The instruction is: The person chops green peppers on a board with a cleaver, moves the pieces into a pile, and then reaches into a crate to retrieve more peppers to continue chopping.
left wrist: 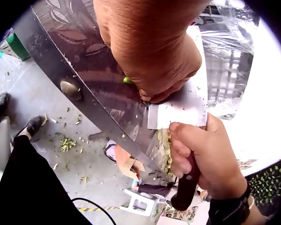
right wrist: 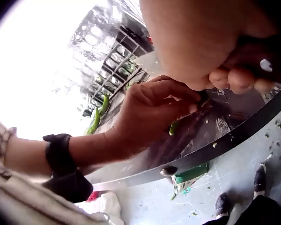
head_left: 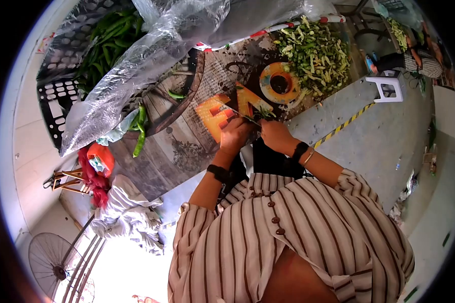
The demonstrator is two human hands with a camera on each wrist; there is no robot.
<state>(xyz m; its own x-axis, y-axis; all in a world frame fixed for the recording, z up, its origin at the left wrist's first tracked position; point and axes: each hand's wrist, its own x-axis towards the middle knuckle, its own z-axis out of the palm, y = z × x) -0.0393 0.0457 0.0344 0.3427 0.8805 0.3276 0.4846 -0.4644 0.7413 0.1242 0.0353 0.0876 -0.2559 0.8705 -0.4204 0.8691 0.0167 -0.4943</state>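
Observation:
My left hand (head_left: 234,134) pinches a green chili pepper against the table, its fingers curled. Only the pepper's green tip (left wrist: 127,80) shows beside the hand in the left wrist view; the fingers hide the rest. Wrapped around the dark brown handle (left wrist: 185,187) of a cleaver is my right hand (left wrist: 206,154). The cleaver's broad pale blade (left wrist: 178,110) lies close beside the left fingers. Cut green bits (head_left: 263,112) lie just beyond both hands in the head view.
A heap of chopped chilies (head_left: 316,60) covers the table's far right. Whole chilies (head_left: 111,40) fill a black crate (head_left: 60,96) at left, under clear plastic (head_left: 121,70). More chilies (head_left: 140,131) lie on the table's left part. A white stool (head_left: 387,87) stands on the floor.

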